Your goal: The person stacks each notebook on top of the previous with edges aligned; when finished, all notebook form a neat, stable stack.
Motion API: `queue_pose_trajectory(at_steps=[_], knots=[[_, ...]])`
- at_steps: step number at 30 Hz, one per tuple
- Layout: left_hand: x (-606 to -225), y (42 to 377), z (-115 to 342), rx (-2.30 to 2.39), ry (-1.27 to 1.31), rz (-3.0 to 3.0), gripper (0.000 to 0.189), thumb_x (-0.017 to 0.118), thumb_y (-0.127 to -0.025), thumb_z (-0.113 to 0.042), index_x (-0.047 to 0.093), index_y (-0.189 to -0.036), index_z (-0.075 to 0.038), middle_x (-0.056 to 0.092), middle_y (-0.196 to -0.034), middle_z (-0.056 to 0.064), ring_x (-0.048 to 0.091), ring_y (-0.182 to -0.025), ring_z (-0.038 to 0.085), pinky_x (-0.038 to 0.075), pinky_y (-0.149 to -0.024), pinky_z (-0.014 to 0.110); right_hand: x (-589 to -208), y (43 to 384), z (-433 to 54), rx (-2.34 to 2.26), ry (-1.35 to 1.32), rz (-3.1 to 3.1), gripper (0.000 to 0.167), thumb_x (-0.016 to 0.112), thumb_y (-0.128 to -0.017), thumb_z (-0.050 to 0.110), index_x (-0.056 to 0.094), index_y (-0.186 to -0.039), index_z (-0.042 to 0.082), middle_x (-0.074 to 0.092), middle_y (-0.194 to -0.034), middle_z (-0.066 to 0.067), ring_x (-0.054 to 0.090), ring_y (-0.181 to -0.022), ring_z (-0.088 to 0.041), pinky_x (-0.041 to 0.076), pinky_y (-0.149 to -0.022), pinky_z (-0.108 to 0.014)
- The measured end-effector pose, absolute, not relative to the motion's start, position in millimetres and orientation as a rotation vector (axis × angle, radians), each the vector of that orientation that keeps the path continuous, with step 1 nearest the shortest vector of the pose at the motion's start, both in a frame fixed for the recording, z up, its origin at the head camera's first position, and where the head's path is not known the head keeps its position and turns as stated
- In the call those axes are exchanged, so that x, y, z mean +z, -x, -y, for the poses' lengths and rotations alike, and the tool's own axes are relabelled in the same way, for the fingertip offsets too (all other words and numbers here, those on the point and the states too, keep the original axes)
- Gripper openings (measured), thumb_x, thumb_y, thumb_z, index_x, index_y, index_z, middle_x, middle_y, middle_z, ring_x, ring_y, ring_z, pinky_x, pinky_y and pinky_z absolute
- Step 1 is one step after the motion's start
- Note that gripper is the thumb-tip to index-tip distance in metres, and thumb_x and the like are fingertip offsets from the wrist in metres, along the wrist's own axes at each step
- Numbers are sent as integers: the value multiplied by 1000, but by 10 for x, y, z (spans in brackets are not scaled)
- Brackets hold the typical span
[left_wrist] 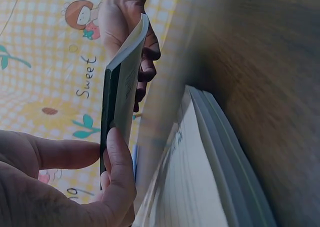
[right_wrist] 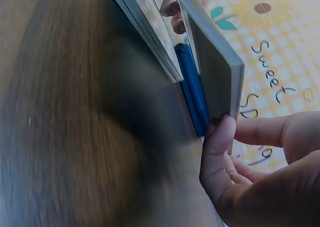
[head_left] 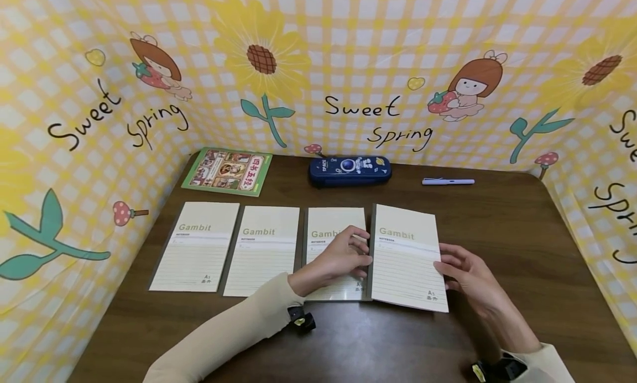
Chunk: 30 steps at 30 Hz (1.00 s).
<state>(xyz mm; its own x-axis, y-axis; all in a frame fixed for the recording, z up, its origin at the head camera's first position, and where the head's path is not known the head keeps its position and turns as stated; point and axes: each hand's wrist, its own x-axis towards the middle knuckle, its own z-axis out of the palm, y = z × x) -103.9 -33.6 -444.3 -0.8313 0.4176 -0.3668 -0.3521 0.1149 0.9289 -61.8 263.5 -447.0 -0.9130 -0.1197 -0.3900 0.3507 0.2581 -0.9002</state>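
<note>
Four cream "Gambit" notebooks with dark spines form a row. The rightmost notebook (head_left: 405,261) is held off the table by both hands, slightly turned. On its dark spine side, my left hand (head_left: 343,256) pinches it between thumb and fingers, seen close in the left wrist view. Opposite, my right hand (head_left: 468,275) pinches the right edge, thumb on one cover and fingers on the other. Under the left hand lies the third notebook (head_left: 330,289), partly hidden by it. The second notebook (head_left: 261,250) and the leftmost notebook (head_left: 196,247) lie flat.
Behind the row are a green-bordered book (head_left: 226,171), a dark blue space-print pencil case (head_left: 350,171) and a pale lilac pen (head_left: 448,181). The brown table (head_left: 378,344) is enclosed by yellow checked cloth (head_left: 348,51) at the back and both sides.
</note>
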Motion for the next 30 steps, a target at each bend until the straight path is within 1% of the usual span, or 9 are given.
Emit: queue_pose_trajectory(at_steps=[5, 9, 12, 17, 20, 24, 30], knots=[[-4438, 1008, 503, 1773, -50, -1865, 51, 68, -93, 8, 47, -139, -2, 56, -116, 16, 62, -77, 16, 64, -68, 34, -4497, 661, -2481, -1738, -162, -2145, 66, 70, -101, 17, 37, -155, -2, 70, -109, 13, 68, -89, -6, 57, -73, -29], [-4435, 980, 624, 1776, -51, -1892, 51, 68, -93, 8, 46, -139, -1, 55, -116, 17, 62, -76, 17, 65, -69, 36, -4521, 693, -2363, -1749, -117, -2154, 64, 71, -100, 14, 40, -153, -3, 72, -110, 8, 69, -87, -7, 57, -71, -30], [-4440, 958, 717, 1779, -52, -1912, 51, 67, -93, 8, 46, -139, -1, 55, -116, 17, 61, -77, 17, 64, -68, 37, -4532, 719, -2258, -1754, -99, -2154, 63, 71, -99, 12, 41, -152, -3, 72, -114, -2, 69, -86, -8, 57, -69, -31], [-4461, 934, 866, 1777, -16, -1932, 51, 68, -93, 8, 47, -139, -1, 56, -116, 19, 62, -78, 18, 64, -68, 37, -4549, 768, -2092, -1753, -108, -2141, 64, 73, -98, 11, 43, -152, -2, 69, -122, -18, 68, -83, -9, 58, -67, -30], [-4487, 929, 950, 1775, 18, -1946, 54, 70, -92, 9, 48, -140, -1, 56, -115, 18, 63, -78, 17, 64, -68, 36, -4576, 810, -2003, -1755, -125, -2140, 63, 74, -97, 10, 45, -152, -1, 67, -119, -18, 67, -81, -10, 58, -66, -30], [-4512, 910, 1062, 1777, 41, -1969, 58, 71, -89, 11, 48, -141, 0, 57, -115, 19, 63, -78, 17, 64, -68, 34, -4618, 848, -1887, -1761, -130, -2147, 61, 74, -95, 7, 49, -150, -1, 64, -111, -13, 66, -77, -10, 58, -65, -30], [-4499, 860, 1208, 1775, 41, -2043, 59, 72, -90, 9, 50, -143, 1, 58, -117, 22, 65, -78, 15, 64, -68, 34, -4642, 872, -1740, -1761, -88, -2155, 61, 74, -96, 7, 49, -150, -2, 61, -109, -14, 65, -78, -11, 59, -65, -30]])
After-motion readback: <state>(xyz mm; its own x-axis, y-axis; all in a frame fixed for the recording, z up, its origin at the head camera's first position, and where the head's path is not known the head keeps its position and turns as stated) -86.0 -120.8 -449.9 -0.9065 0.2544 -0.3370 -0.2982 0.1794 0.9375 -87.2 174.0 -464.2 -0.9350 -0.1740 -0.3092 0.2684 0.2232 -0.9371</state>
